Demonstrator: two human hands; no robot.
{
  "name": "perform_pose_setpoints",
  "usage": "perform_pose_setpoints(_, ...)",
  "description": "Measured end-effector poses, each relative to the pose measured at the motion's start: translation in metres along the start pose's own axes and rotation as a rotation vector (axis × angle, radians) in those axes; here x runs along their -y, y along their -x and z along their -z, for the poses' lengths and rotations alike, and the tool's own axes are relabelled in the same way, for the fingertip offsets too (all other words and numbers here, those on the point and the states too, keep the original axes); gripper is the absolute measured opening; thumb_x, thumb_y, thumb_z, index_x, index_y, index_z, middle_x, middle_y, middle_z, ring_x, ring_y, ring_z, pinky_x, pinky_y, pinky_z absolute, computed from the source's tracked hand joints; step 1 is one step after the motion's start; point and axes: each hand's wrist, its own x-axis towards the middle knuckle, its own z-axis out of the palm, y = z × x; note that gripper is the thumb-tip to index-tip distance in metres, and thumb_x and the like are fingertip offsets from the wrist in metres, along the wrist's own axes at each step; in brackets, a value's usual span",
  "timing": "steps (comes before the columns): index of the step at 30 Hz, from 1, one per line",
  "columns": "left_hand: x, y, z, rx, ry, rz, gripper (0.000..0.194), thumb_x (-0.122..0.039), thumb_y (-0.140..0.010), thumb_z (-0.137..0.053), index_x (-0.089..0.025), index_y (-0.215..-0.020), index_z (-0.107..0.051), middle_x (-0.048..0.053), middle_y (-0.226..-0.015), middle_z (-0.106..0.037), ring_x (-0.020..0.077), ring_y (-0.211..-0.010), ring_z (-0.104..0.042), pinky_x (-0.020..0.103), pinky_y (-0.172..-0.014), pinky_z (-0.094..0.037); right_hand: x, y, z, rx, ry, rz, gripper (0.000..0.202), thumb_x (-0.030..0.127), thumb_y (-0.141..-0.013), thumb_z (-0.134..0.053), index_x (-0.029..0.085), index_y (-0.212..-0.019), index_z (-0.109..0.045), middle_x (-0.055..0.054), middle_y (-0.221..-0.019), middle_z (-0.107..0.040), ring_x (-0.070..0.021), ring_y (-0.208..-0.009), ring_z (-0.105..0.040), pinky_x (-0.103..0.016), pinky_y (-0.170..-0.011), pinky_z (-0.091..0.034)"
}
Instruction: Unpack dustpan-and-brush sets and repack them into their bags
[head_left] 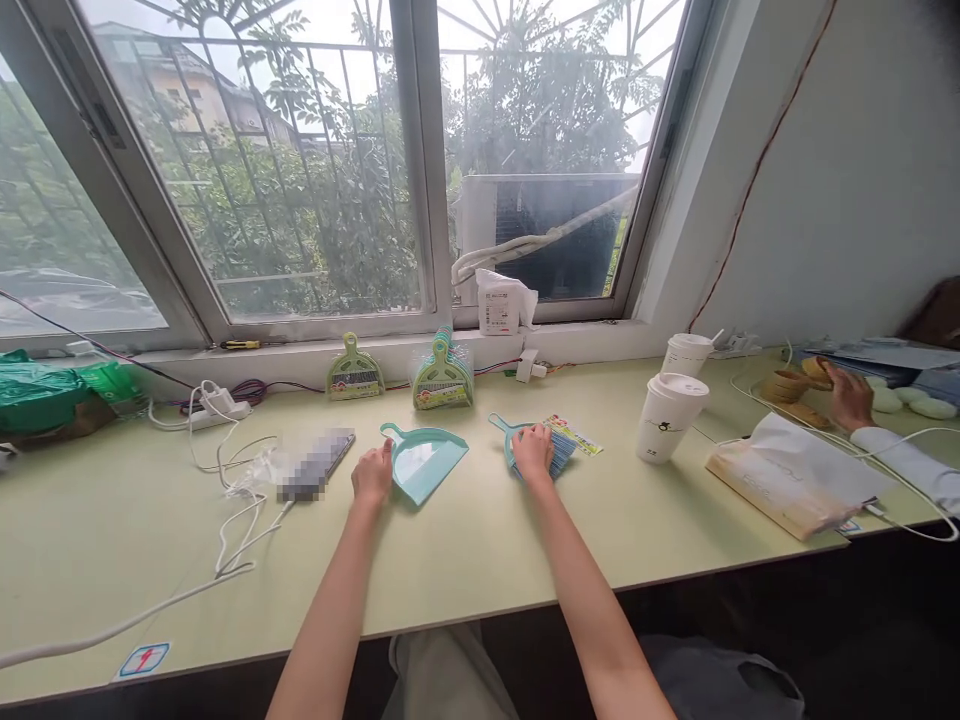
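A mint-green dustpan [429,460] lies on the table with its wide edge turned to the right. My left hand [373,474] is closed on its left side, below the handle. To the right, my right hand [533,455] rests closed over a small hand brush [562,455] with blue bristles; its looped handle points to the upper left. The fingertips of this hand are partly hidden. A colourful printed card [576,435] lies beside the bristles, partly behind them.
Packaged dustpan sets [442,385] and another [355,375] lean by the sill. Two white cups [670,425] and a tissue pack [787,480] stand right. A phone [319,465] and white cables [247,540] lie left. Another person's hand [851,395] is at far right.
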Motion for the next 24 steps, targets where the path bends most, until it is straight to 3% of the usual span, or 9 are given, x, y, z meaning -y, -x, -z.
perform_pose_setpoints(5, -0.004, 0.003, 0.002, -0.047, 0.002, 0.049, 0.065, -0.056, -0.095, -0.015, -0.019, -0.096, -0.068, 0.02, -0.106, -0.067, 0.0338, -0.096, -0.061, 0.038, -0.076, -0.042, -0.001, 0.004, 0.0, 0.046, 0.179, 0.01, 0.021, 0.025, -0.081, -0.059, 0.015, -0.093, -0.074, -0.021, -0.113, -0.057, -0.035, -0.111, -0.044, -0.047, -0.088, -0.033)
perform_pose_setpoints(8, -0.006, 0.003, 0.003, 0.016, -0.027, 0.07, 0.052, -0.054, -0.093, -0.027, -0.02, -0.091, -0.066, 0.018, -0.104, -0.068, 0.0341, -0.096, -0.061, 0.038, -0.075, -0.041, -0.002, 0.002, 0.007, 0.099, 0.21, -0.002, 0.023, 0.023, -0.082, -0.059, 0.015, -0.097, -0.073, -0.021, -0.114, -0.057, -0.0337, -0.112, -0.044, -0.046, -0.09, -0.031)
perform_pose_setpoints(12, -0.014, 0.008, -0.002, 0.139, -0.059, -0.011, 0.034, -0.044, -0.091, -0.04, -0.022, -0.082, -0.064, 0.014, -0.095, -0.068, 0.0311, -0.091, -0.061, 0.036, -0.075, -0.041, 0.004, 0.003, 0.011, 0.137, 0.128, 0.004, 0.021, 0.025, -0.081, -0.061, 0.017, -0.096, -0.073, -0.017, -0.116, -0.057, -0.0311, -0.114, -0.043, -0.043, -0.092, -0.03)
perform_pose_setpoints(15, -0.03, 0.022, -0.009, 0.208, 0.006, -0.184, 0.038, -0.043, -0.094, -0.034, -0.023, -0.082, -0.064, 0.012, -0.094, -0.067, 0.0289, -0.095, -0.059, 0.035, -0.078, -0.042, 0.016, 0.009, 0.006, 0.16, -0.035, 0.019, 0.02, 0.034, -0.078, -0.065, 0.023, -0.092, -0.073, -0.011, -0.114, -0.058, -0.0274, -0.112, -0.045, -0.039, -0.092, -0.032)
perform_pose_setpoints(19, -0.057, 0.043, -0.02, 0.339, 0.132, -0.653, 0.035, -0.042, -0.096, -0.034, -0.025, -0.101, -0.064, 0.008, -0.111, -0.062, 0.0253, -0.107, -0.054, 0.035, -0.088, -0.043, 0.036, 0.024, -0.004, 0.204, -0.083, 0.206, 0.017, 0.039, -0.078, -0.067, 0.026, -0.086, -0.074, -0.007, -0.112, -0.06, -0.0248, -0.11, -0.046, -0.037, -0.091, -0.031)
perform_pose_setpoints(21, -0.065, 0.047, -0.023, 0.275, 0.118, -0.782, 0.031, -0.04, -0.095, -0.04, -0.024, -0.108, -0.063, 0.01, -0.115, -0.059, 0.0261, -0.11, -0.052, 0.039, -0.094, -0.041, 0.042, 0.03, -0.007, 0.248, -0.07, 0.299, 0.016, 0.04, -0.079, -0.068, 0.027, -0.086, -0.075, -0.006, -0.113, -0.06, -0.0247, -0.111, -0.046, -0.037, -0.09, -0.03)
perform_pose_setpoints(24, -0.064, 0.043, -0.024, 0.148, 0.04, -0.806, 0.027, -0.034, -0.091, -0.05, -0.023, -0.114, -0.061, 0.013, -0.122, -0.056, 0.029, -0.114, -0.049, 0.044, -0.098, -0.038, 0.045, 0.034, -0.008, 0.33, -0.083, 0.361, 0.018, 0.042, -0.079, -0.07, 0.03, -0.091, -0.076, -0.005, -0.117, -0.059, -0.0245, -0.112, -0.045, -0.037, -0.09, -0.03)
